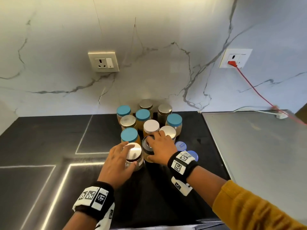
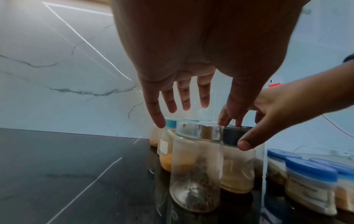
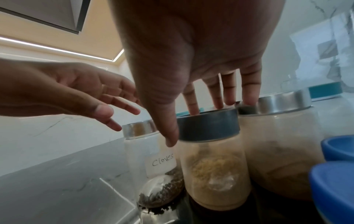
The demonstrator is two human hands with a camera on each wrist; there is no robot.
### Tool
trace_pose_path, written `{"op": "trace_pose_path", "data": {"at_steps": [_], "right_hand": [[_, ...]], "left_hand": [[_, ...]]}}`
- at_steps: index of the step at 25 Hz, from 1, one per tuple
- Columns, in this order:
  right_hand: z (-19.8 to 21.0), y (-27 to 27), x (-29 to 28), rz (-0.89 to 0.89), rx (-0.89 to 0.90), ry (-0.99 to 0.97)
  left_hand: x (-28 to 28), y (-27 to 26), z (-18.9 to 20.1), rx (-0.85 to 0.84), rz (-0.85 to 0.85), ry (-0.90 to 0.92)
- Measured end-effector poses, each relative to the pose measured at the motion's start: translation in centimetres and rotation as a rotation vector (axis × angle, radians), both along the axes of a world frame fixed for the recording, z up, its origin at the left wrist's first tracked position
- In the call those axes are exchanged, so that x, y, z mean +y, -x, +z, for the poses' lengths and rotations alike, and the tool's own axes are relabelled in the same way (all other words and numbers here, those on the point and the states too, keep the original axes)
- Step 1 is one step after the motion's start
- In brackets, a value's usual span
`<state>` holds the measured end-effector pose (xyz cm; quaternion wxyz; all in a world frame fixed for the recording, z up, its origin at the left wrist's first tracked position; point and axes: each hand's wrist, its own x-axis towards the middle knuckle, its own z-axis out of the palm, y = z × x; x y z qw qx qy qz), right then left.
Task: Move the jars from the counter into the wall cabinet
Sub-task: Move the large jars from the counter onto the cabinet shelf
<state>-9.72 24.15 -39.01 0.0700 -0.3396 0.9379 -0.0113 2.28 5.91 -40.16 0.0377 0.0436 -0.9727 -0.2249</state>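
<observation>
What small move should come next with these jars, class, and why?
Probably close the left hand round the silver lid of the cloves jar: its spread fingers hover over it without gripping, while the right hand flanks the dark-lidded jar with thumb and fingers.

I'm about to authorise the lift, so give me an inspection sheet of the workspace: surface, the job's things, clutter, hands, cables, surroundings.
Surface: black counter, jars clustered near the back wall.
Job's things: cloves jar and dark-lidded jar in front; teal-lidded jars, white-lidded jar and steel-lidded jars behind; blue-lidded tubs at right.
Clutter: nothing seen.
Hands: left hand spread open over the cloves jar, not gripping; right hand pinches the dark-lidded jar's lid, fingers on top, thumb at the side.
Cables: red cable plugged into the right socket; white cable and plug at the metal sheet's back edge.
Surroundings: marble wall, empty left socket, metal sheet at right; wall cabinet not clearly in view.
</observation>
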Motion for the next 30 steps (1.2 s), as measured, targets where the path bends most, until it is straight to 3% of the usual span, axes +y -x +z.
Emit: {"op": "trace_pose_path", "data": {"at_steps": [8,14,21,27,30], "right_hand": [[1.5,0.2,0.2,-0.063,-0.001,0.075],[7.0,-1.6,2.5,0.010,-0.011,0.435],[11.6,-4.8,1.7,0.174,-0.144,0.810],[11.4,-4.3,0.3,0.335,-0.307,0.822],[10.1,-2.9,-0.2,0.283,-0.314,0.754]], "left_hand": [[0.4,-0.6,1.1,0.058,-0.004,-0.093],[1.9,-1.2,3.9,0.130,-0.052,-0.318],[3.2,-1.3,6.9,0.442,-0.045,-0.507],[1.2,-2.7,7.3,0.514,0.089,-0.506],[-0.5,-3.8,6.3,0.498,0.207,-0.513]]}}
